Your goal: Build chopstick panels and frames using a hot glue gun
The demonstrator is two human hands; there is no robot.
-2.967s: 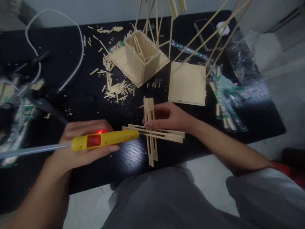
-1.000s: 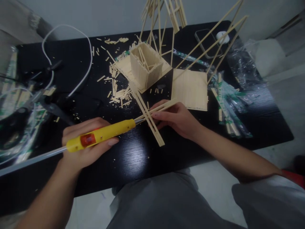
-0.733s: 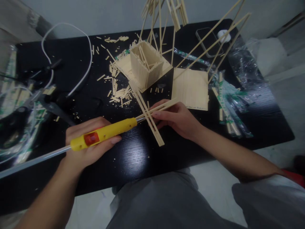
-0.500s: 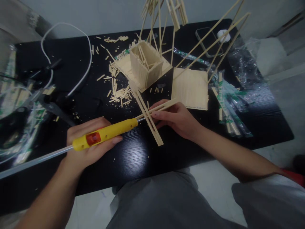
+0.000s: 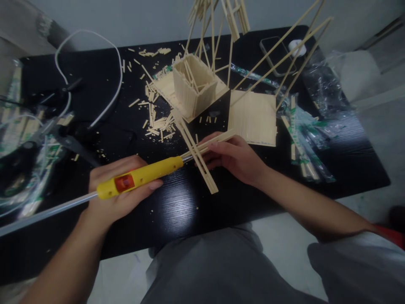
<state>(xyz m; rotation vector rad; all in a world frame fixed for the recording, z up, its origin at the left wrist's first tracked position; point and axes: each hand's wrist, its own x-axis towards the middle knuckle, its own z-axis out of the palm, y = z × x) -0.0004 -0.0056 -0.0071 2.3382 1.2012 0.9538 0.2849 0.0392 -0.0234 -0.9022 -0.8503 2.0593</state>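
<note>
Crossing in an X near the front edge of the black desk (image 5: 240, 204), a pair of joined wooden sticks (image 5: 196, 150) lies over a second pair, the two turned slantwise since three seconds ago. The right hand (image 5: 238, 158) pinches the second pair, its thumb having slid back from the crossing in the last half second; that appears to leave the joint freer for the tool. The left hand (image 5: 118, 204) is closed around a yellow glue gun (image 5: 142, 178), its metal nozzle (image 5: 187, 158) holding its place at the crossing; whether glue is flowing cannot be told. Beyond, toward the desk's back edge, stands a stick-built box (image 5: 205, 99), scraps (image 5: 160, 122) strewn on its left and a square panel (image 5: 253, 120) on its right. Wrapped sticks (image 5: 303, 164) lie near the right edge, a phone (image 5: 271, 46) by the back right corner.
</note>
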